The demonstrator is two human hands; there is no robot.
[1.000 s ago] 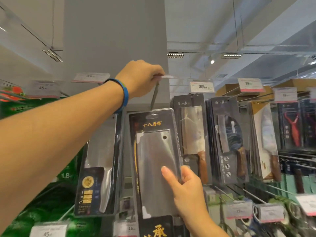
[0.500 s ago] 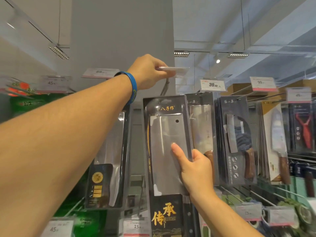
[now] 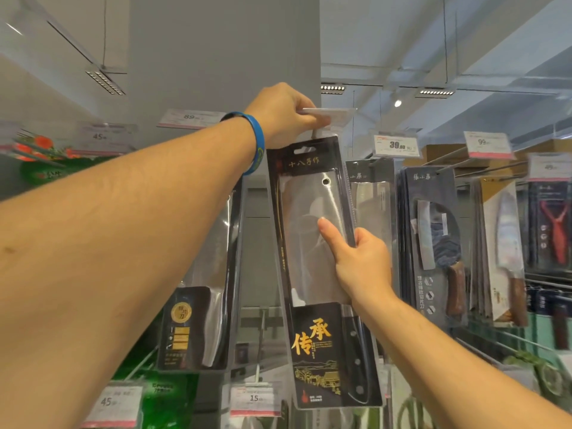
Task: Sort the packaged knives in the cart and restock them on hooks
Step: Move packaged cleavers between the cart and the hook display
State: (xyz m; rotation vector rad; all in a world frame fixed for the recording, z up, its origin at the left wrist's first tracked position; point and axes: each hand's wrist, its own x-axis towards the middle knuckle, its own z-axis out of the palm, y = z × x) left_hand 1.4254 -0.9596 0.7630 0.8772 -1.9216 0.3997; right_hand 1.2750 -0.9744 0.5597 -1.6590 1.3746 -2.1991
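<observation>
Several rows of hanging packs (image 3: 436, 243) already fill the hooks to the right, and a single pack (image 3: 201, 305) hangs to the left, so I judge the restock well under way. The cart is out of view, so I can't say how many remain.

The packaged cleaver (image 3: 322, 258) is up in the gap between them, slightly tilted, with its top just under the hook (image 3: 317, 133). My right hand (image 3: 362, 264) grasps its right edge, thumb across the clear front and fingers behind. My left hand (image 3: 281, 114) pinches the price tag (image 3: 329, 114) at the hook's tip and holds it up flat. The hang slot (image 3: 305, 149) sits just beside the hook; I cannot tell whether it is threaded.

Compared with half a second ago, the cleaver has risen. Its top is now close under the left hand, and most of the hook is covered.
</observation>
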